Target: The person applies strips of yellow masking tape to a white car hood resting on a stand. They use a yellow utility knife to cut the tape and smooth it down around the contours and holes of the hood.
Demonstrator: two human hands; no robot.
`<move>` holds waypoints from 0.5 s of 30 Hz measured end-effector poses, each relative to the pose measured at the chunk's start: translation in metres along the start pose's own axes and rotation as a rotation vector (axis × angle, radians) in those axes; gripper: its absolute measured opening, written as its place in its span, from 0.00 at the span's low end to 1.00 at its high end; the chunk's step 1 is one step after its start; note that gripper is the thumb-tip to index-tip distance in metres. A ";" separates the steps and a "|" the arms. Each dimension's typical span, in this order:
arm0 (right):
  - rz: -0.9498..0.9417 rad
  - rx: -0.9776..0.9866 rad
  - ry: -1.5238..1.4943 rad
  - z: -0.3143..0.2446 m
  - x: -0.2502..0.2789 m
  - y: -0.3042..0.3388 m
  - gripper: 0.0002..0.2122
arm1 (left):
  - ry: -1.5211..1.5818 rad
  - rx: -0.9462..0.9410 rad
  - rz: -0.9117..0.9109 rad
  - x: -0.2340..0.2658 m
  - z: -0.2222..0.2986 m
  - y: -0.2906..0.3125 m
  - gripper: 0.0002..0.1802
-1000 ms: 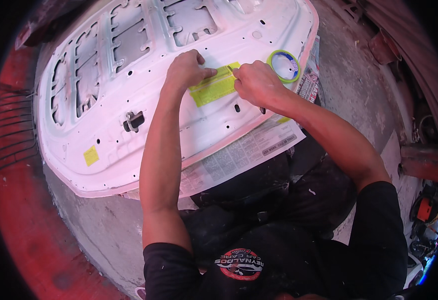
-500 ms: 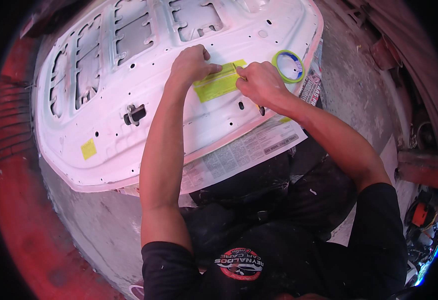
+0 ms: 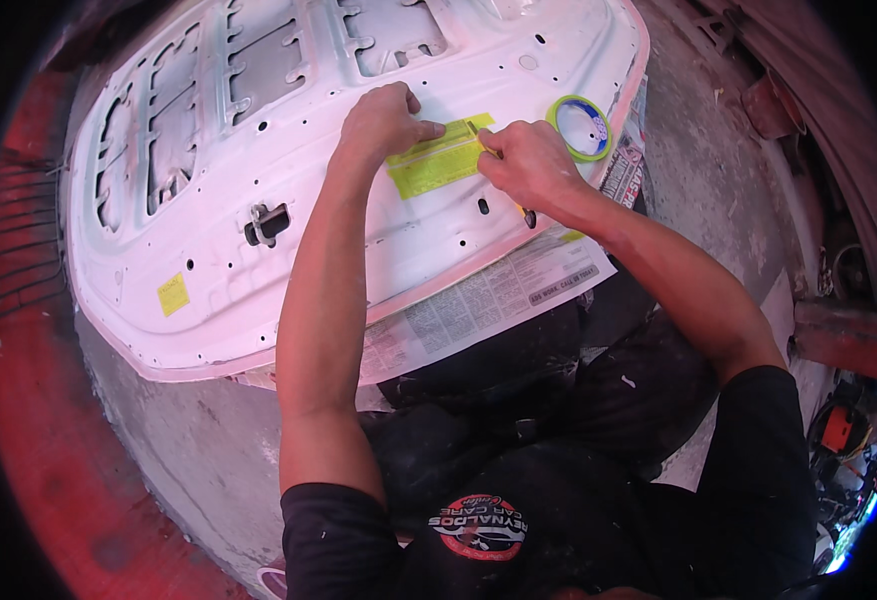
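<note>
A patch of yellow-green masking tape (image 3: 440, 172) lies on a white-primed car panel (image 3: 358, 250), with a pale line running along it. My left hand (image 3: 383, 125) rests at the patch's upper left edge, thumb stretched onto the tape and apart from the bent fingers. Closed at the patch's right end, my right hand (image 3: 530, 165) grips a slim yellow utility knife (image 3: 493, 150), as far as its shape shows. The knife's tip is over the tape and its dark rear end pokes out below the hand. A green-rimmed tape roll (image 3: 606, 150) lies beside my right hand.
Newspaper (image 3: 498, 300) sticks out under the panel's near edge, above my lap. A small yellow tape square (image 3: 173, 295) is stuck at the panel's left. Cutouts and holes break up the panel. Grey floor (image 3: 718, 150) surrounds it, with red flooring (image 3: 28, 400) at far left.
My right hand has shifted slightly right and down, showing more of the yellow knife. My left hand stays nearly in place, and the view has moved a little.
</note>
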State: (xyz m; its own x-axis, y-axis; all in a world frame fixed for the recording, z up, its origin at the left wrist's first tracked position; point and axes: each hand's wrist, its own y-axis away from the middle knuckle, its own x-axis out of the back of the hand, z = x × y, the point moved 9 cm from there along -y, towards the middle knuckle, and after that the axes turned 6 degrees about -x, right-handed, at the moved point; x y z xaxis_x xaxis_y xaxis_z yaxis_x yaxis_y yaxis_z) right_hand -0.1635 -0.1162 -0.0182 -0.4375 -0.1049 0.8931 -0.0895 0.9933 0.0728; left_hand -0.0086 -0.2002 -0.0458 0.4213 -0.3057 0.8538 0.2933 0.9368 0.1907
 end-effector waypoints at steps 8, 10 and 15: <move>0.025 0.021 0.013 0.001 -0.001 0.003 0.17 | 0.002 -0.007 0.001 0.001 0.001 0.001 0.30; 0.021 0.024 0.018 -0.001 -0.001 0.004 0.17 | 0.001 -0.009 0.000 0.001 0.001 0.001 0.30; -0.006 -0.014 -0.032 -0.007 0.002 0.009 0.10 | 0.014 0.009 -0.008 0.001 0.000 0.002 0.30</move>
State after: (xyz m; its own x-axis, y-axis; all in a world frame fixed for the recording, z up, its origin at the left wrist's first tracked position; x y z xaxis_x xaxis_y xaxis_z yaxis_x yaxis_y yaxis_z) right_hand -0.1593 -0.1071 -0.0124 -0.4657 -0.1118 0.8779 -0.0796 0.9933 0.0842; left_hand -0.0077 -0.1982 -0.0445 0.4306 -0.3154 0.8456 0.2891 0.9358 0.2018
